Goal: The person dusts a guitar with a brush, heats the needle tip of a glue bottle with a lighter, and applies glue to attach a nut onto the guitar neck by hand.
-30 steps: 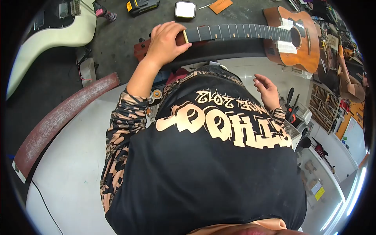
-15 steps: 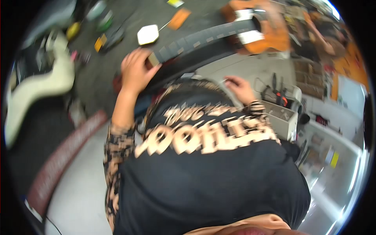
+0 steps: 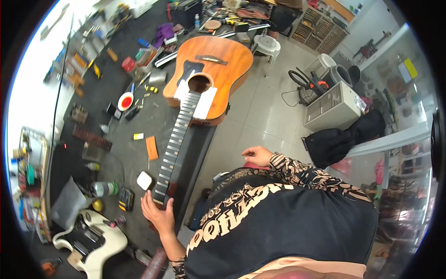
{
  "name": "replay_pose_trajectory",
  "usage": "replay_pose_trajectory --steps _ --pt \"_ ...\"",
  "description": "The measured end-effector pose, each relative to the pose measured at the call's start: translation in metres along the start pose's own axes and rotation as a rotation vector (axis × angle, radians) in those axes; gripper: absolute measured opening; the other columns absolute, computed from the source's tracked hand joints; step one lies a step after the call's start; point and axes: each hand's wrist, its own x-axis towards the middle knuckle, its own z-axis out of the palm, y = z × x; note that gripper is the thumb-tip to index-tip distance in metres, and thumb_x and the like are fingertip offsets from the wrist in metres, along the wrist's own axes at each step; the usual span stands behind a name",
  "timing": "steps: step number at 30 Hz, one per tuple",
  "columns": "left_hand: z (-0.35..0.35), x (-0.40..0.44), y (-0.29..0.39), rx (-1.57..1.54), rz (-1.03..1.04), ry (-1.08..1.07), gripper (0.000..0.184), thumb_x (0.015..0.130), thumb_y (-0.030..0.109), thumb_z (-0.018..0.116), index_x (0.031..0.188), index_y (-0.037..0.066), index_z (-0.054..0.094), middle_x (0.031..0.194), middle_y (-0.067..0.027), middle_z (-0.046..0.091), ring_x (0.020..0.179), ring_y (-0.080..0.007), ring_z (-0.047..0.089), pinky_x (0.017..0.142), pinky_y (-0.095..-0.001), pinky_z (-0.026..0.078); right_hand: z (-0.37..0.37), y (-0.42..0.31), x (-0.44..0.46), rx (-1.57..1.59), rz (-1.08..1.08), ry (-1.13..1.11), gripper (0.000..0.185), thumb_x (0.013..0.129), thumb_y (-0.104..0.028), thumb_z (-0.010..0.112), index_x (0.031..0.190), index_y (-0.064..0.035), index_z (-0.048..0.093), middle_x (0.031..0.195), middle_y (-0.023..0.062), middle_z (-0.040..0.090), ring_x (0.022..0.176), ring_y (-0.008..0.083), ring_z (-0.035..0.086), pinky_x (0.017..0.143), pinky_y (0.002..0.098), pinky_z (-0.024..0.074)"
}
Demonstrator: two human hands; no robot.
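My left hand [image 3: 159, 215] is at the near end of the fretboard [image 3: 176, 139] of an orange-brown acoustic guitar [image 3: 227, 69]. Its thumb lies on one side of the neck and its fingers on the other; the headstock is hidden under it. White tape or paper [image 3: 204, 103] lies beside the fretboard on the guitar's top. My right hand [image 3: 258, 156] hovers off the bench edge in front of my shirt, fingers curled in; whatever they hold, if anything, cannot be made out. A small white square item [image 3: 144, 181] sits just left of the neck's end.
On the dark workbench [image 3: 134, 158] lie an orange block [image 3: 152, 148], a yellow-black power tool [image 3: 126, 199], a clear bottle [image 3: 105, 188] and a cream guitar body [image 3: 107, 244]. Right of the bench stand a white stool [image 3: 266, 44], a vacuum cleaner [image 3: 310, 88] and a white cabinet [image 3: 335, 108].
My view has swung round, and the whole guitar now shows, its neck pointing toward me. My left hand stays at the neck's end. My right hand remains raised off the bench.
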Motion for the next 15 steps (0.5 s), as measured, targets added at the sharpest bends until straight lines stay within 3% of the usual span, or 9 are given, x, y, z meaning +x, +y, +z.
replay_pose_trajectory --steps 4,10,12,15 --pt "0.028 0.032 0.098 -0.144 0.134 -0.019 0.073 0.070 0.023 0.082 0.132 0.004 0.050 0.133 -0.0171 0.048 0.129 -0.0400 0.040 0.107 -0.0509 0.030 -0.061 0.053 -0.027 -0.018 0.137 0.076 0.037 0.083 -0.027 0.064 0.114 -0.0060 0.067 0.104 0.0159 0.069 0.097 0.0272 0.066 0.089 0.0365 0.0512" --pt "0.116 0.087 0.295 -0.183 0.512 -0.273 0.063 0.071 0.023 0.081 0.126 0.006 0.055 0.132 -0.0157 0.050 0.130 -0.0399 0.039 0.107 -0.0490 0.030 -0.173 0.184 -0.077 0.209 0.275 0.194 0.035 0.085 -0.024 0.063 0.113 -0.0042 0.067 0.102 0.0158 0.069 0.097 0.0256 0.066 0.089 0.0363 0.0507" --pt "0.150 0.100 0.348 -0.235 0.555 -0.380 0.061 0.072 0.023 0.080 0.126 0.007 0.056 0.132 -0.0149 0.050 0.130 -0.0390 0.039 0.107 -0.0487 0.030 -0.209 0.226 -0.090 0.139 0.307 0.392 0.033 0.085 -0.018 0.064 0.115 -0.0043 0.066 0.101 0.0135 0.070 0.091 0.0215 0.066 0.085 0.0323 0.0522" --pt "0.192 0.113 0.409 -0.282 0.619 -0.468 0.059 0.073 0.025 0.080 0.126 0.010 0.056 0.133 -0.0143 0.049 0.131 -0.0387 0.038 0.108 -0.0485 0.030 -0.265 0.275 -0.109 0.278 0.407 0.518 0.033 0.087 -0.017 0.062 0.118 -0.0063 0.065 0.106 0.0136 0.069 0.095 0.0229 0.066 0.088 0.0327 0.0511"
